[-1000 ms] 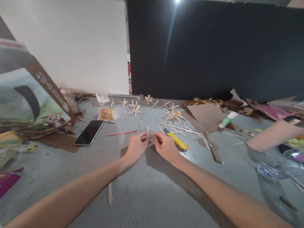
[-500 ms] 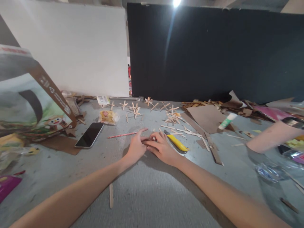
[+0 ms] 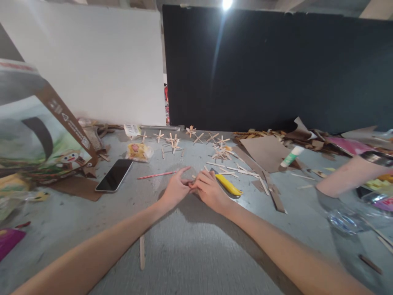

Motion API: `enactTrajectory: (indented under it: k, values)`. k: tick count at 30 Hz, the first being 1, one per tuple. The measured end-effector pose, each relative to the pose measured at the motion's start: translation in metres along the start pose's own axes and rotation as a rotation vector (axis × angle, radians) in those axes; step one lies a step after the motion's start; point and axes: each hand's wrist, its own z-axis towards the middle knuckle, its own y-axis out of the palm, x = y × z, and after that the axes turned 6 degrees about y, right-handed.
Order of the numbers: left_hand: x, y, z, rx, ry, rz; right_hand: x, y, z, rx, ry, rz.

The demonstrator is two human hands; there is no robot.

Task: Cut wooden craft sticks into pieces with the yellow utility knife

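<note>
My left hand (image 3: 174, 191) and my right hand (image 3: 210, 189) meet fingertip to fingertip low on the grey table (image 3: 190, 250). Together they pinch a small wooden stick piece (image 3: 193, 177) against the tabletop; most of it is hidden under the fingers. My left index finger is stretched forward while the thumb presses in. The fingers of my right hand are curled over the piece. A yellow utility knife (image 3: 229, 185) lies just right of my right hand. A pink striped stick (image 3: 156, 175) lies just left of my left hand.
Several glued stick crosses (image 3: 173, 141) and loose sticks (image 3: 222, 153) lie beyond the hands. A phone (image 3: 114, 175), a snack packet (image 3: 138, 150) and a printed box (image 3: 39, 131) are at the left. Cardboard (image 3: 265, 150), a glue stick (image 3: 291, 156) and a pink cup (image 3: 350, 177) are at the right. One stick (image 3: 141, 252) lies near me.
The hands held the stick piece upright just above the table; they have since lowered it and press it flat. My left index finger has stretched out.
</note>
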Motion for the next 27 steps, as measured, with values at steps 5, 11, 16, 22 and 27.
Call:
enactTrajectory:
  k: [5, 11, 16, 22, 27]
  values:
    - [-0.008, 0.0, 0.003, 0.0, 0.115, 0.149, -0.001, -0.01, 0.005, -0.057, 0.044, 0.111]
    - [-0.004, -0.006, 0.0, 0.02, 0.153, 0.422, 0.001, -0.021, 0.01, -0.278, 0.362, 0.448]
    - [0.01, -0.007, -0.004, -0.162, 0.145, 0.443, 0.009, -0.032, 0.019, -0.636, 0.545, 0.803]
    - [0.041, -0.003, -0.01, -0.359, 0.14, 0.42, 0.003, -0.045, 0.02, -1.223, 0.648, 1.365]
    - [0.047, -0.006, -0.01, -0.427, 0.184, 0.354, -0.01, -0.034, 0.009, -1.244, 0.731, 1.728]
